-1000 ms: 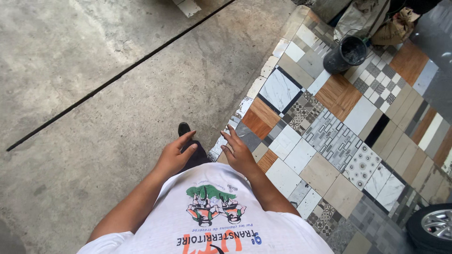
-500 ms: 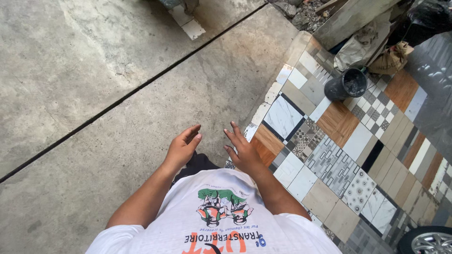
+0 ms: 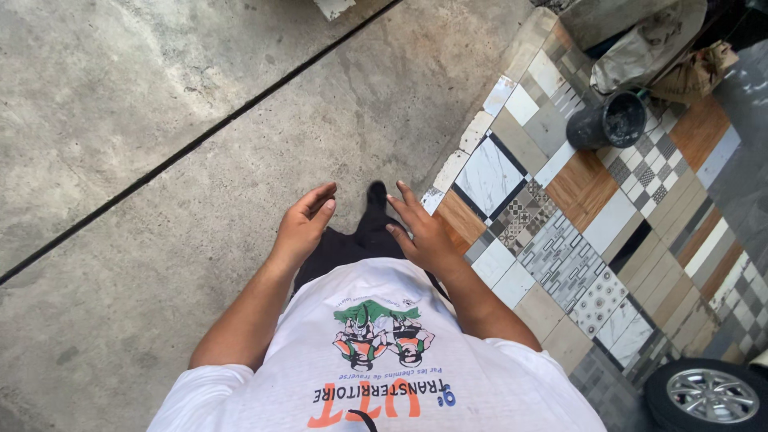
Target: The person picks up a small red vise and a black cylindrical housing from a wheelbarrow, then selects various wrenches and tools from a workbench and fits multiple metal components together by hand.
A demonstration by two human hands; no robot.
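Note:
I look straight down my own body at a white printed t-shirt (image 3: 376,360) and dark trousers. My left hand (image 3: 302,228) hangs in front of my waist with fingers loosely apart and nothing in it. My right hand (image 3: 422,228) is level with it, fingers spread, also empty. Between the hands the toe of a black shoe (image 3: 376,194) shows on the grey concrete floor (image 3: 200,104). Neither hand touches anything.
To the right lies a patchwork of mixed tiles (image 3: 576,216) set into the floor. A black bucket (image 3: 608,122) stands on it, beside crumpled sacks (image 3: 664,48). A car wheel (image 3: 708,394) shows at the bottom right. A dark groove (image 3: 192,148) crosses the concrete.
The view has shifted, so the tiles and bucket sit further right and up. Both hands stay in front of my waist, a little further apart, still empty.

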